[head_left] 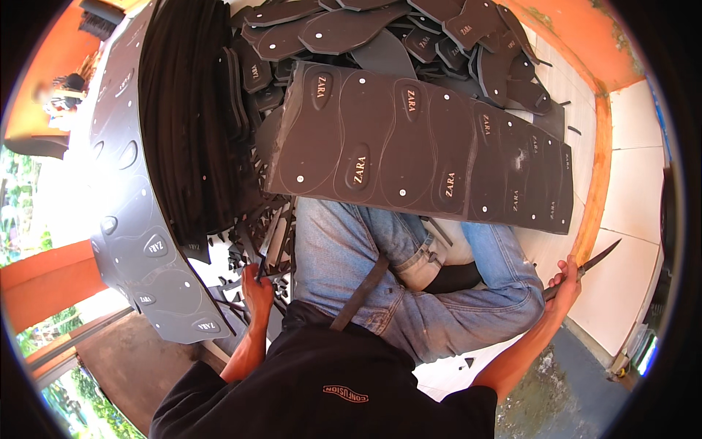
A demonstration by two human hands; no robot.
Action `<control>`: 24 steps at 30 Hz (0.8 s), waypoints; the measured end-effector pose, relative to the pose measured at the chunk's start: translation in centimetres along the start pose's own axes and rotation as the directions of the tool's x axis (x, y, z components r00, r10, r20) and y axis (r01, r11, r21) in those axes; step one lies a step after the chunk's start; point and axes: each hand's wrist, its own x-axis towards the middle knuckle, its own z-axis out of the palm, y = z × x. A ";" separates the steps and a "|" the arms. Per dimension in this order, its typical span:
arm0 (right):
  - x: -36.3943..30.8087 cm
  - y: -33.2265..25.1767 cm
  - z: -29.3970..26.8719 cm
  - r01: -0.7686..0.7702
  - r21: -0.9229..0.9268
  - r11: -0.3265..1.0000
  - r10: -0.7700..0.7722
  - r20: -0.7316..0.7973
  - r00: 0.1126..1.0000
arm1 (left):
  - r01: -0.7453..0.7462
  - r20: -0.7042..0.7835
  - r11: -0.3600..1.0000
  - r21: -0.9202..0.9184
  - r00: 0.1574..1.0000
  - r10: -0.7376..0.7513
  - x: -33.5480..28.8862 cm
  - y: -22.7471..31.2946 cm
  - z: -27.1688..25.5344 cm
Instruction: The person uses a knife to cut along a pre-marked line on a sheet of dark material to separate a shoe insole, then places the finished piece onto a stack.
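My right hand, out past my bent knee, is closed round the handle of a knife. Its narrow dark blade points up and away to the right. On the left, my left hand is low beside my thigh, its fingers closed on what looks like a thin dark strip among foam offcuts. Across my legs lies a dark foam sheet marked with sole outlines, raised ovals and small white dots. Neither hand touches this sheet.
Cut sole-shaped pieces are heaped beyond the sheet. A tall stack of dark sheets stands at left, with a shiny marked sheet curving along its outer side. White floor tiles and an orange wall lie to the right.
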 end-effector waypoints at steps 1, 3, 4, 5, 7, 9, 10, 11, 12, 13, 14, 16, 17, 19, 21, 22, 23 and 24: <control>-0.9 -0.5 0.3 0.024 -0.021 0.999 -0.023 0.036 0.999 | -0.018 0.012 0.992 0.123 1.000 0.017 -0.4 -1.4 0.3; -2.9 -0.9 2.2 0.061 -0.057 0.997 -0.054 0.119 0.991 | -0.021 0.052 0.966 0.258 0.999 0.007 -0.1 -2.6 0.2; -4.3 -1.3 3.3 0.079 -0.082 0.993 -0.066 0.153 0.986 | -0.010 0.094 0.965 0.263 0.995 -0.015 0.3 -2.8 0.2; -5.8 -1.8 4.3 0.103 -0.106 0.989 -0.082 0.185 0.979 | -0.001 0.137 0.964 0.264 0.990 -0.037 0.8 -3.1 0.3; -8.3 -1.5 6.1 0.140 -0.129 0.982 -0.094 0.306 0.947 | -0.095 0.128 0.984 0.148 0.989 0.076 1.5 -3.3 0.5; -10.4 -0.2 7.7 0.114 -0.134 0.984 -0.044 0.436 0.899 | -0.083 0.152 0.993 0.088 0.986 0.069 1.5 -1.4 -0.8; -11.3 0.1 8.3 0.094 -0.143 0.985 -0.012 0.492 0.871 | -0.081 0.145 0.995 0.054 0.987 0.072 1.0 -0.4 -1.3; -12.0 1.0 8.6 0.061 -0.086 0.994 -0.006 0.535 0.845 | 0.030 0.169 0.999 0.018 0.985 -0.033 0.4 0.5 -1.6; -13.0 1.3 8.9 0.052 -0.072 0.996 -0.004 0.552 0.834 | 0.195 0.245 0.980 -0.039 0.953 -0.180 -0.7 3.3 -2.7; -13.8 1.9 9.0 0.096 -0.016 0.995 -0.070 0.570 0.819 | 0.204 0.198 0.975 -0.092 0.963 -0.183 -1.8 3.1 -2.5; -14.6 2.6 9.2 0.128 0.038 0.991 -0.126 0.586 0.800 | 0.213 0.149 0.968 -0.135 0.970 -0.192 -3.2 2.8 -2.7; -16.1 2.6 9.4 0.028 0.091 0.995 -0.082 0.668 0.739 | 0.016 0.042 0.984 -0.175 0.999 -0.008 -4.4 3.1 -3.1; -16.6 2.7 9.4 -0.018 0.060 0.998 -0.031 0.727 0.686 | -0.082 -0.005 0.979 -0.186 0.997 0.082 -4.8 3.9 -3.7; -18.3 3.0 10.0 -0.031 0.061 0.998 -0.025 0.748 0.663 | 0.083 0.198 0.856 -0.510 0.980 0.023 -3.5 6.6 -5.2; -19.9 3.3 10.7 -0.028 0.103 0.994 -0.061 0.757 0.650 | 0.106 0.340 0.812 -0.575 0.933 0.119 -0.9 12.1 -7.2; -20.4 3.4 11.0 0.047 0.176 0.983 -0.165 0.746 0.645 | 0.058 0.420 0.848 -0.527 0.885 0.201 0.4 15.6 -8.0; -20.8 3.6 11.6 0.115 0.254 0.960 -0.268 0.728 0.632 | 0.010 0.475 0.865 -0.501 0.839 0.266 1.4 18.7 -8.2; -21.1 3.5 12.0 0.190 0.330 0.925 -0.374 0.695 0.615 | -0.089 0.438 0.827 -0.555 0.814 0.382 2.1 20.0 -6.7</control>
